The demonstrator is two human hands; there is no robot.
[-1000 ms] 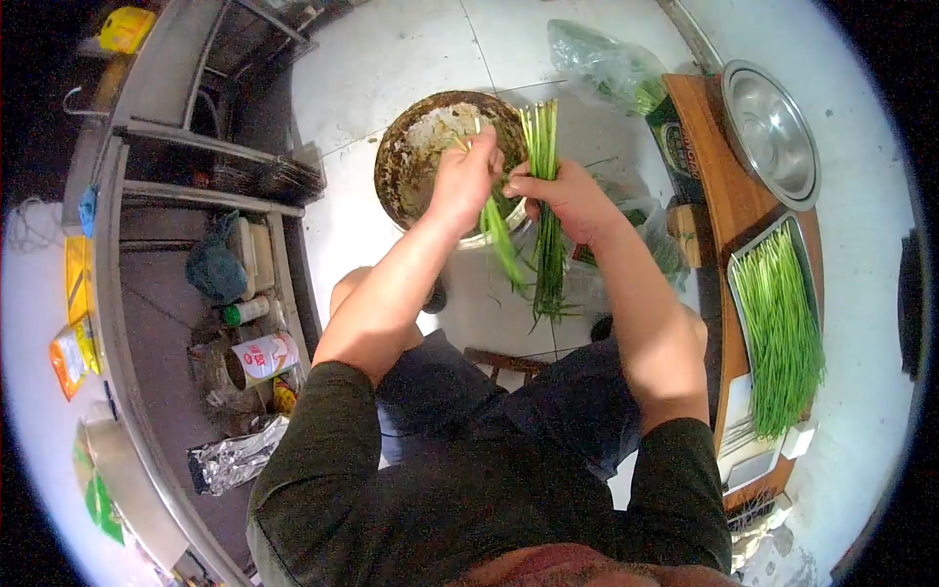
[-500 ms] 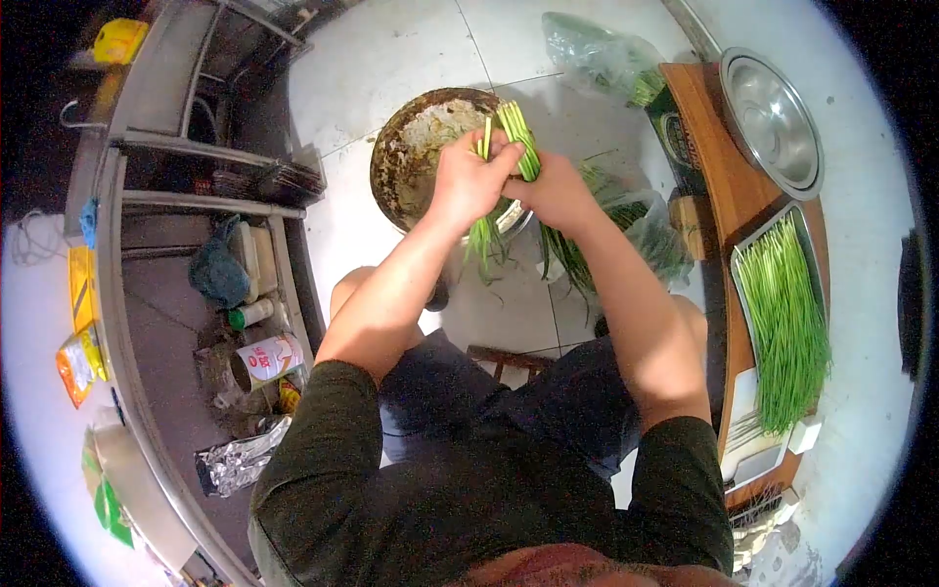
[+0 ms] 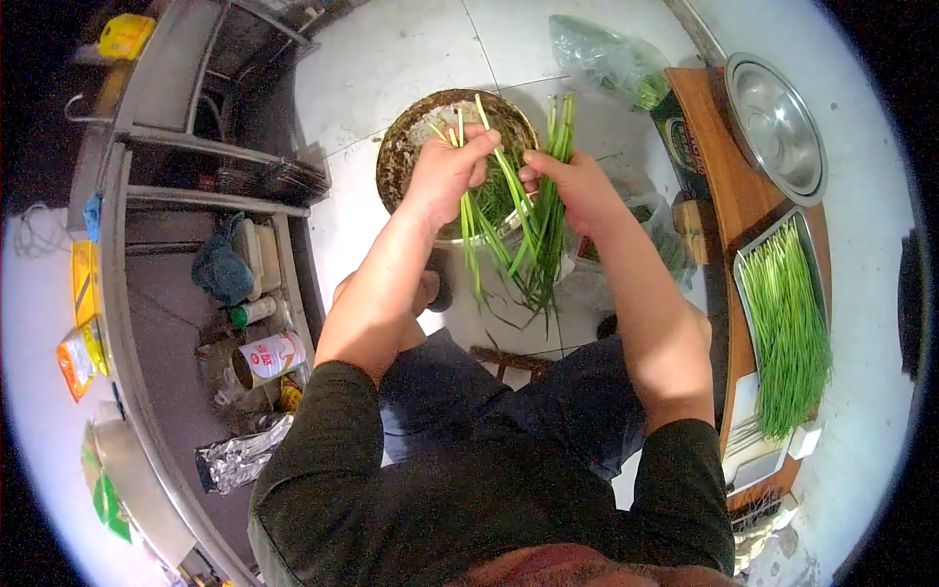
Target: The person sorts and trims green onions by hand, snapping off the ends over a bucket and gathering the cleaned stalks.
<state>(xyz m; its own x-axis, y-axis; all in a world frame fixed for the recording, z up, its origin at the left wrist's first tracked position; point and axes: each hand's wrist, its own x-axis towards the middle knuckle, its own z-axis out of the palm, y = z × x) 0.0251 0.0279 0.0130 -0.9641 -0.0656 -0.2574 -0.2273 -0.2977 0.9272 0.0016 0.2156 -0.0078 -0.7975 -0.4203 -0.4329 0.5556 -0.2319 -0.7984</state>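
My left hand (image 3: 447, 173) is closed on a few green stalks (image 3: 469, 227), their pale ends sticking up past the fingers. Closed on a thicker bunch of green stalks (image 3: 554, 220), my right hand (image 3: 577, 193) is a short way to the right. Between the hands, several stalks slant down from my left fingertips toward the bunch. Behind and below them is a round, stained basin (image 3: 393, 157) with green scraps inside. The fingers of both hands partly hide the stalks they grip.
On the right, a wooden board (image 3: 729, 186) bears a metal bowl (image 3: 776, 127) and a tray heaped with long green stalks (image 3: 782, 333). Plastic bags of greens (image 3: 602, 61) lie on the floor. A shelf with a can (image 3: 269, 359) and foil (image 3: 245, 455) is at left.
My hands came together around the stalks, then moved apart. The bunch in my right hand now hangs more upright, and more stalks slant between the hands. Green scraps now show in the basin.
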